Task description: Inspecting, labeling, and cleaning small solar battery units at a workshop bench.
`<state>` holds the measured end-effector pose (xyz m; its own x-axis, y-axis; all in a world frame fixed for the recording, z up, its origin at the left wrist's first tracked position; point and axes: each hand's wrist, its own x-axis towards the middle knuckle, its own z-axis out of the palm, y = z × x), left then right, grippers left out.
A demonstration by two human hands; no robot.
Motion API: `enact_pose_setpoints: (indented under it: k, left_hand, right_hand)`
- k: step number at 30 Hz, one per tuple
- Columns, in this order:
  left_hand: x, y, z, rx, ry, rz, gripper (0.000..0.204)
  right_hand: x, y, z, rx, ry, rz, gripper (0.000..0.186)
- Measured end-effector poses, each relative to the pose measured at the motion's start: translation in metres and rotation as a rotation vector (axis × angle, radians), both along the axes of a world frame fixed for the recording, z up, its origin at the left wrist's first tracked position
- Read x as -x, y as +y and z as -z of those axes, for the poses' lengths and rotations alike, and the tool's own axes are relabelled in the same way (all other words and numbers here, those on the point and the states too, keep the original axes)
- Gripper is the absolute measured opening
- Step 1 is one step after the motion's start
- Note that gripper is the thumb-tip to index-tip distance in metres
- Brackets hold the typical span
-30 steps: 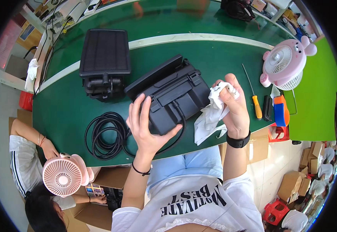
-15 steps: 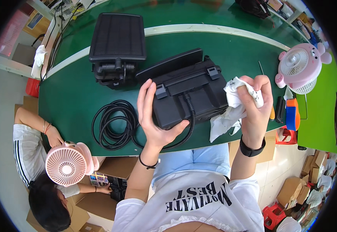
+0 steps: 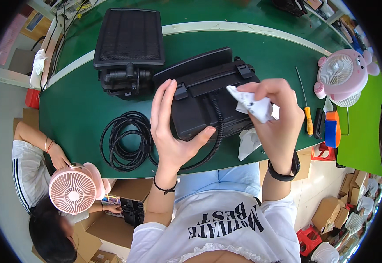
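Observation:
A black plastic case (image 3: 191,116) with two latches lies in front of me, a flat black panel (image 3: 195,65) standing along its far side. My left hand (image 3: 169,136) grips its left end, fingers along the side and thumb over the front. My right hand (image 3: 283,111) pinches a crumpled white wipe (image 3: 257,107) with dark marks, over the case's right end. Another white piece (image 3: 247,144) lies beside the case near the table edge. From the case's front a ribbed black cable (image 3: 220,131) bends down and leftward to a coil (image 3: 125,142) left of my left hand.
A second black case with a ribbed panel (image 3: 129,39) stands at the far left. To the right are a yellow-handled screwdriver (image 3: 308,120), a blue-and-orange tape roll (image 3: 332,130) and a pink fan (image 3: 336,72). A co-worker's arm (image 3: 57,153) and another pink fan (image 3: 73,190) are at lower left.
My right hand has moved left with the wipe, from beside the case to over its right end. The other white piece stays at the table edge. My left hand keeps its grip.

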<state>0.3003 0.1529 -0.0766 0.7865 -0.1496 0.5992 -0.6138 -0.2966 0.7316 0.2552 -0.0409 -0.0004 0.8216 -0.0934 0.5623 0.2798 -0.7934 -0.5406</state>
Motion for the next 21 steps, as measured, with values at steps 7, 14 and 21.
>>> enact_pose_setpoints:
  k: [7, 14, 21]
  left_hand:
    - [0.000, 0.000, 0.000, -0.003, 0.012, -0.004, 0.096]
    - [0.000, 0.002, -0.002, -0.005, 0.039, 0.004, 0.095]
    - [-0.003, 0.005, -0.001, 0.001, 0.017, 0.020, 0.092]
  right_hand:
    - [-0.023, 0.008, -0.008, 0.219, 0.044, -0.048, 0.024]
    - [-0.027, 0.010, -0.010, 0.299, 0.077, -0.088, 0.023]
    - [-0.038, 0.010, -0.007, 0.248, 0.008, -0.197, 0.023]
